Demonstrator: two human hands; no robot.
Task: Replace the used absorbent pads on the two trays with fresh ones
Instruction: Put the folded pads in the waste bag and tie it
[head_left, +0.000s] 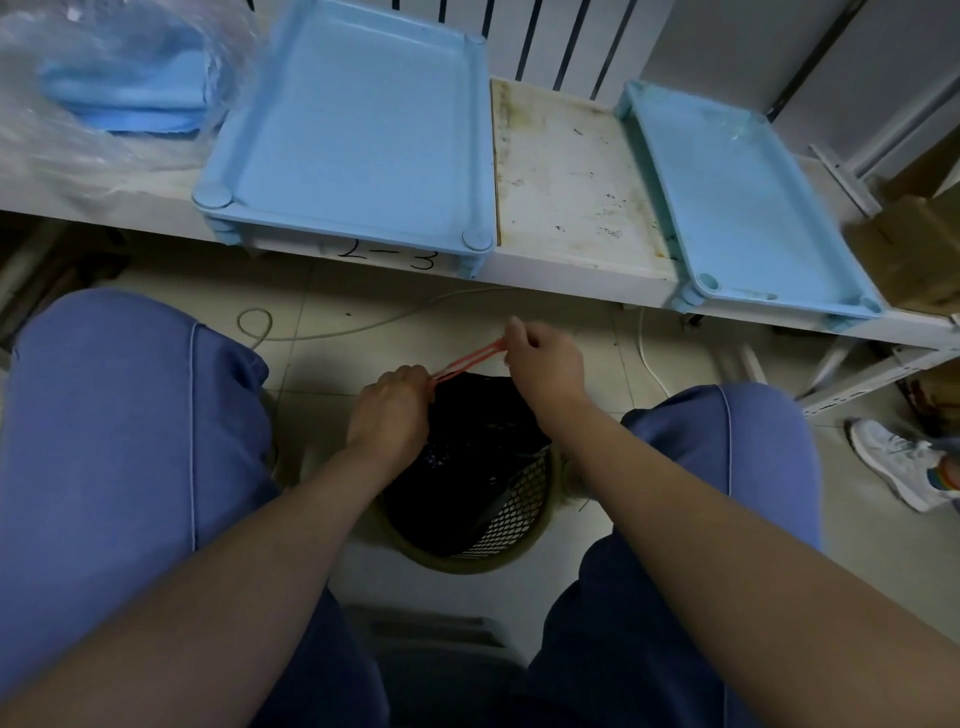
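Two light blue trays stand on a white shelf: a left tray (353, 119) with a flat blue surface, and a right tray (737, 197) with some dirt specks. A stack of blue pads (124, 98) lies inside a clear plastic bag at the far left. Down between my knees, my left hand (389, 410) and my right hand (545, 364) both pinch the red drawstring (467, 359) of a black rubbish bag (467, 447). The string is stretched taut between them. The bag sits in a mesh bin (514, 514) on the floor.
A stained white shelf surface (566, 176) lies between the trays. A cardboard box (914, 249) sits at the right end. Cables (332, 332) trail over the tiled floor. Another person's white shoe (898, 467) is at the right. My blue-trousered knees flank the bin.
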